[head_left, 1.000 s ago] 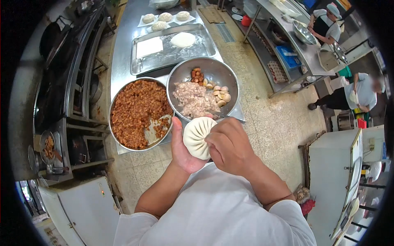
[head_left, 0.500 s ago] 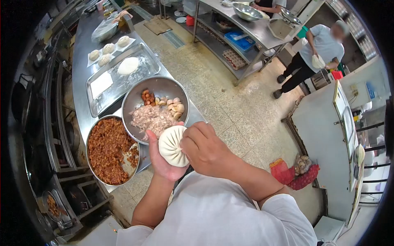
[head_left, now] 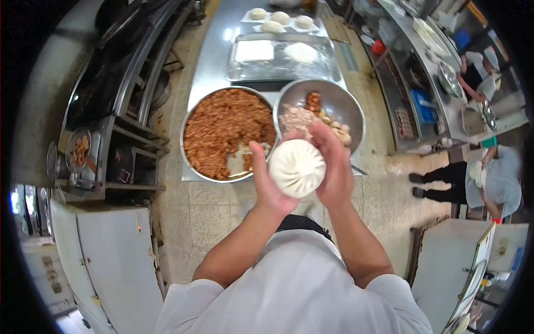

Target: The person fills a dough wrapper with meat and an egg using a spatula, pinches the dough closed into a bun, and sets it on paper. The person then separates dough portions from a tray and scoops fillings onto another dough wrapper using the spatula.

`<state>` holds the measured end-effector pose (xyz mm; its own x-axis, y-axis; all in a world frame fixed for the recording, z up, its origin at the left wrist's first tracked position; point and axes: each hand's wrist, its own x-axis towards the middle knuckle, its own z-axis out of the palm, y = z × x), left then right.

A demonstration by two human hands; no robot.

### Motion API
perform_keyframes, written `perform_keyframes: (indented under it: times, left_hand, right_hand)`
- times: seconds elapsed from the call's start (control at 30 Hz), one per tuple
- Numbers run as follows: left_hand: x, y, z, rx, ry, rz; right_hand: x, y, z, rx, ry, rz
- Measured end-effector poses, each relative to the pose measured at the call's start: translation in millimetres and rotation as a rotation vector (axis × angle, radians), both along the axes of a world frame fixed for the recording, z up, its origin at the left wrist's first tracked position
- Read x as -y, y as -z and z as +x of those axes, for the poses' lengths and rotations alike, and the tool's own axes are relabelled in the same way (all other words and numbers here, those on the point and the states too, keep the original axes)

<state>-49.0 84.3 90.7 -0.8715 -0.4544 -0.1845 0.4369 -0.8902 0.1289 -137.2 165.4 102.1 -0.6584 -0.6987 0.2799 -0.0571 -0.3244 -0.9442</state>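
A pleated steamed bun, its folds gathered to a closed centre on top, sits between my two hands. My left hand cradles it from below and the left, thumb up along its side. Cupped against the bun's right side is my right hand. Just beyond them stands a steel bowl holding pale minced meat, reddish-brown pieces and pale yellowish pieces. Left of that, a wide round pan is filled with reddish-brown chopped filling.
Behind the bowls lies a metal tray with a white sheet and a flat dough round. Several buns rest farther back. Stoves line the left. A person holding dough stands at right; another person works behind a counter.
My right hand has left the bun's pleated top and now cups its side. The view has swung left, toward the steel table, and the bun stays in my left palm.
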Motion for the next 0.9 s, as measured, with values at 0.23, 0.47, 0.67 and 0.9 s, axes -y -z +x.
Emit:
perform_keyframes:
  times: [0.23,0.47,0.67,0.9]
  left_hand:
    - [111,31,89,0.216,-0.445,-0.396]
    - [196,10,183,0.282,-0.664,-0.527]
    - [226,11,218,0.395,-0.678,-0.682]
    - [225,41,268,0.330,-0.541,-0.006]
  right_hand:
    - [152,29,118,0.368,-0.054,-0.146]
    - [251,13,199,0.324,-0.170,-0.153]
    - [278,16,235,0.511,-0.312,-0.221]
    - [273,17,232,-0.523,-0.563,0.238]
